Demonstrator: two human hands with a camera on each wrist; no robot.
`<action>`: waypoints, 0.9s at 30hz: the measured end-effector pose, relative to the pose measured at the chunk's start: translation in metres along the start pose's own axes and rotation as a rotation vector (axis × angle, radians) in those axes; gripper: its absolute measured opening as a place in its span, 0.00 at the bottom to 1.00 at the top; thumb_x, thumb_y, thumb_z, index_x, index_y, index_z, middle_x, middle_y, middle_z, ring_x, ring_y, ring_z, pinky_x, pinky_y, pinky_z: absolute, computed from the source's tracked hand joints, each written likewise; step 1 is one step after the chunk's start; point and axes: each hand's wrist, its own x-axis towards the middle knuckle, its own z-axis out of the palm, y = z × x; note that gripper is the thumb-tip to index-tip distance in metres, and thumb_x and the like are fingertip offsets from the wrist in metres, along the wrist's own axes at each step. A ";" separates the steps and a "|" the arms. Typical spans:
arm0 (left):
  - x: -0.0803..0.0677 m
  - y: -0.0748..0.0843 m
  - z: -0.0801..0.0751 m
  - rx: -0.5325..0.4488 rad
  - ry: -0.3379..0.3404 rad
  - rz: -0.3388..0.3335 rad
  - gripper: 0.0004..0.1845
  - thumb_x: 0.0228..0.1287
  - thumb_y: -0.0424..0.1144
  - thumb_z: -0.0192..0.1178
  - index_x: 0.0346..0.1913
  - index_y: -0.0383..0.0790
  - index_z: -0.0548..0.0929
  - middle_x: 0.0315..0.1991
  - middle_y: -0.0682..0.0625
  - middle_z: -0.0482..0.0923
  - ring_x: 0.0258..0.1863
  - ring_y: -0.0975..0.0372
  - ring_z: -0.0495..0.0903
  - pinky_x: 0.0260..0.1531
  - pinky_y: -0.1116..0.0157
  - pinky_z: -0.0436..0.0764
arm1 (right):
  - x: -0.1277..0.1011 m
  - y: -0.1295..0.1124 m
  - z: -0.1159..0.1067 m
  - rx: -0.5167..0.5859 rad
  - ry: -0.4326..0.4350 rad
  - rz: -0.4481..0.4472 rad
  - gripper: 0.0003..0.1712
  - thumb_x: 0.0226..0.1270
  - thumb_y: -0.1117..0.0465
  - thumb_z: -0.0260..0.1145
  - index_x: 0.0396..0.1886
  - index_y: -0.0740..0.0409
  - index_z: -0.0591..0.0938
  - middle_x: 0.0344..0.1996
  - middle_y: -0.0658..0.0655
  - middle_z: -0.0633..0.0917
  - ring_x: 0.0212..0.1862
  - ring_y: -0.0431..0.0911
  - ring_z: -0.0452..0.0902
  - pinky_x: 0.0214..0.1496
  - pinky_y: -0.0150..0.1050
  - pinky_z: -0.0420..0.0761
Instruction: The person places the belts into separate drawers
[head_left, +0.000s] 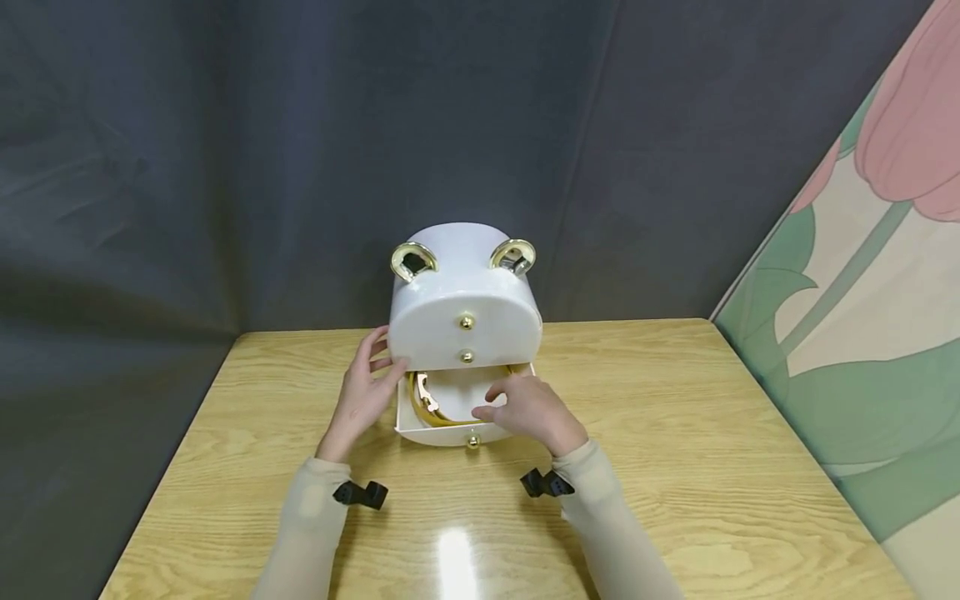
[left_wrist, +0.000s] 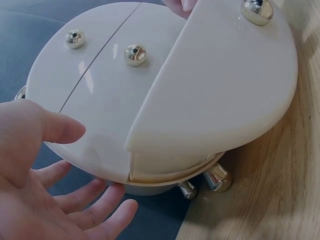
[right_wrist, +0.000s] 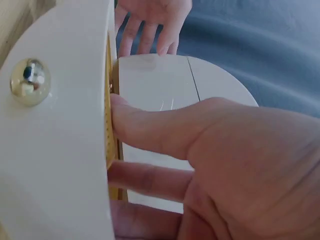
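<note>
A white rounded box [head_left: 465, 292] with gold ball knobs stands on the table, its bottom drawer [head_left: 435, 435] pulled out. Inside the drawer, a coiled yellow strap [head_left: 423, 410] with a shiny metal clasp [head_left: 426, 392] lies along the wall. My right hand [head_left: 528, 408] reaches over the drawer's right part, thumb and fingers apart. In the right wrist view its thumb [right_wrist: 150, 127] and fingers dip behind the drawer front [right_wrist: 60, 135], beside the strap [right_wrist: 108, 120]; their tips are hidden. My left hand [head_left: 366, 396] is at the box's left side, fingers spread and slightly bent, apparently touching its edge.
Two gold loops [head_left: 413, 260] stick up from the box top like ears. Small metal feet [left_wrist: 218, 177] support it on the wooden table [head_left: 712, 467]. Behind hangs a dark curtain [head_left: 465, 125]; a flower-patterned panel [head_left: 862, 333] borders the right side.
</note>
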 end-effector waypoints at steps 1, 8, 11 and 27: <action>0.000 0.000 0.000 0.001 0.001 -0.001 0.35 0.81 0.40 0.59 0.84 0.46 0.59 0.78 0.37 0.66 0.72 0.42 0.74 0.68 0.44 0.80 | 0.001 0.000 0.000 0.034 -0.008 0.024 0.17 0.67 0.48 0.78 0.47 0.55 0.93 0.48 0.55 0.93 0.51 0.54 0.88 0.56 0.51 0.85; 0.000 0.001 0.000 0.005 0.000 -0.006 0.34 0.81 0.39 0.59 0.83 0.46 0.59 0.78 0.37 0.66 0.72 0.42 0.74 0.68 0.45 0.80 | 0.006 0.005 0.004 0.226 -0.034 0.112 0.18 0.64 0.57 0.81 0.50 0.59 0.91 0.40 0.54 0.93 0.41 0.44 0.88 0.46 0.41 0.85; -0.001 0.000 0.001 0.005 -0.001 -0.003 0.34 0.81 0.39 0.58 0.83 0.45 0.60 0.78 0.37 0.66 0.71 0.41 0.74 0.68 0.44 0.80 | 0.004 0.007 0.004 0.231 -0.052 0.098 0.14 0.66 0.55 0.80 0.47 0.57 0.92 0.36 0.51 0.92 0.40 0.43 0.87 0.43 0.39 0.84; -0.001 0.001 0.002 0.008 -0.003 -0.001 0.35 0.81 0.39 0.59 0.84 0.45 0.59 0.78 0.37 0.66 0.72 0.41 0.74 0.68 0.44 0.80 | 0.008 0.011 0.009 0.211 -0.096 0.122 0.20 0.67 0.53 0.78 0.57 0.49 0.91 0.49 0.56 0.92 0.41 0.45 0.83 0.45 0.42 0.81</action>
